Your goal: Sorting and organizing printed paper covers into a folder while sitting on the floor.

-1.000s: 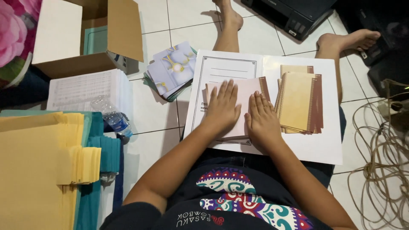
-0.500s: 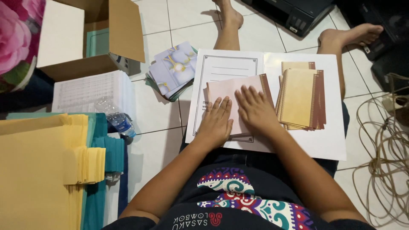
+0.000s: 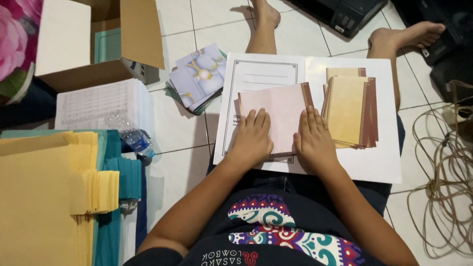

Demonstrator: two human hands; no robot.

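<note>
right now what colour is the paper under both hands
Pale pink card with a dark brown strip along its right edge, clearest in the head view.

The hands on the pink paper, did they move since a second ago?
Yes. Both the left hand and the right hand slid down the pink paper toward the person's body, pressing it flat; now they rest at its lower edge, further apart. Nothing was picked up or let go. The stack of tan cards, white folder and cardboard box stayed put.
</note>
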